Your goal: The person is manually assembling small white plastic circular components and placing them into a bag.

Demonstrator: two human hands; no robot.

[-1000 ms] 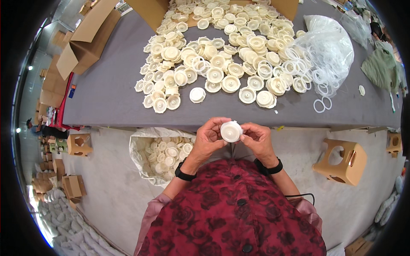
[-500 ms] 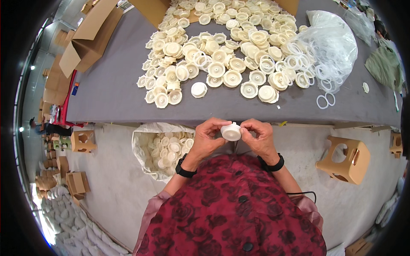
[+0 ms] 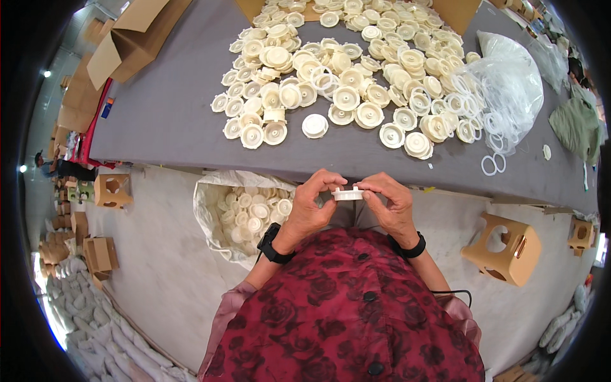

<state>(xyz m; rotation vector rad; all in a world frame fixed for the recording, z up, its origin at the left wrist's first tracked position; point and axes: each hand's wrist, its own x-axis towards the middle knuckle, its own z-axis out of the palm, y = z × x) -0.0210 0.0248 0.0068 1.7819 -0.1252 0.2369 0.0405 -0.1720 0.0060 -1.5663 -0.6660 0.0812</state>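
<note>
Between my two hands is a small round white plastic cap [image 3: 348,195], seen almost edge-on, with short tabs standing up from its upper side. My left hand [image 3: 312,202] pinches its left edge between thumb and fingers. On the opposite edge, the thumb and fingers of my right hand [image 3: 389,202] are closed on it too. Both hands are just in front of the table edge, above my lap. Many similar cream caps [image 3: 347,98] lie heaped across the table beyond them, and one white cap [image 3: 315,126] sits apart near the front.
A grey-topped table [image 3: 172,114] spans the front. Clear sealing rings [image 3: 494,164] spill from a plastic bag [image 3: 519,95] at right. A white woven sack [image 3: 210,210] of caps stands on the floor at left. Tan stools [image 3: 519,254] and an open carton [image 3: 130,48] are around.
The cap has tilted from showing its round face to lying nearly edge-on, still held by both hands. The whole view has shifted slightly, moving the table's contents to the right and up.
</note>
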